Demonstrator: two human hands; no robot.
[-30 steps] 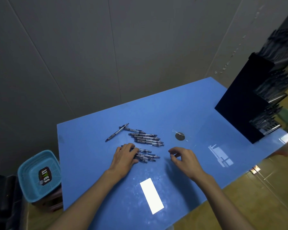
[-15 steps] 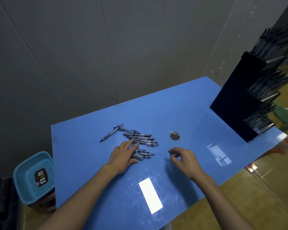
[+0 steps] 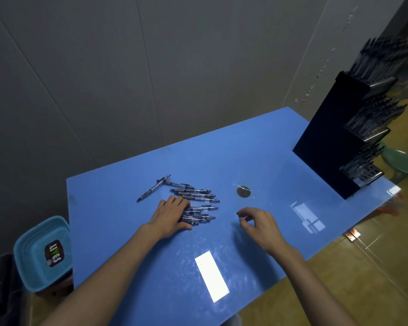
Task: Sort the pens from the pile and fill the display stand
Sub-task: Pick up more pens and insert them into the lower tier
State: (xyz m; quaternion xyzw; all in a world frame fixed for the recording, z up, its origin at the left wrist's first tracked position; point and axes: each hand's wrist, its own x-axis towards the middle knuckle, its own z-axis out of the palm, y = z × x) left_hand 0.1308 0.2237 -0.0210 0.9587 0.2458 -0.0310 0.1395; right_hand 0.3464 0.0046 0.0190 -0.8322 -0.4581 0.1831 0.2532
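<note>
My left hand [image 3: 172,214] lies flat, fingers spread over the pens [image 3: 198,203] mid-surface; my right hand [image 3: 259,222] hovers, fingers loosely curled, pinching nothing. A careless sweep could roll pens away, far from the display stand [image 3: 335,147].

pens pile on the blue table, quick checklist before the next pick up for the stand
1. Pens left to sort: ok. The pile lies on the table, with one stray pen at its far left.
2. Left hand on the pens: ok. Its fingers rest on the near bunch.
3. Right hand free: ok. Fingers loosely curled, no pen visible in its grip.
4. Path to the display stand: ok. Only a flat dark disc lies between.
5. Room in the stand: cannot tell. Its tiers show many pens; empty slots are too blurred to judge.
</note>
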